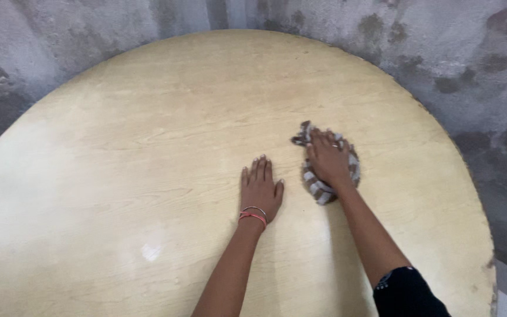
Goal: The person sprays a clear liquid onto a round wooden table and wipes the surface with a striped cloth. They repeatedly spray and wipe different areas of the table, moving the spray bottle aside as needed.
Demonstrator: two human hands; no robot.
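Striped cloth under our right hand on the round table

The bunched cloth (324, 188) lies beneath our right hand (328, 158), pressed flat, seemingly not gripping; our left hand (260, 189) rests spread and empty just beside it on the table (148, 147).

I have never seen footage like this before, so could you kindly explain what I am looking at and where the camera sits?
There is no machine here: the single picture comes from a camera worn on a person's head, looking down at their own two bare hands. They reach over a round, pale wooden table standing on a grey concrete floor. The left hand, with thin bracelets at the wrist, lies flat and empty on the wood. The right hand presses down on a bunched brown-and-white striped cloth. Nothing else lies on the table.
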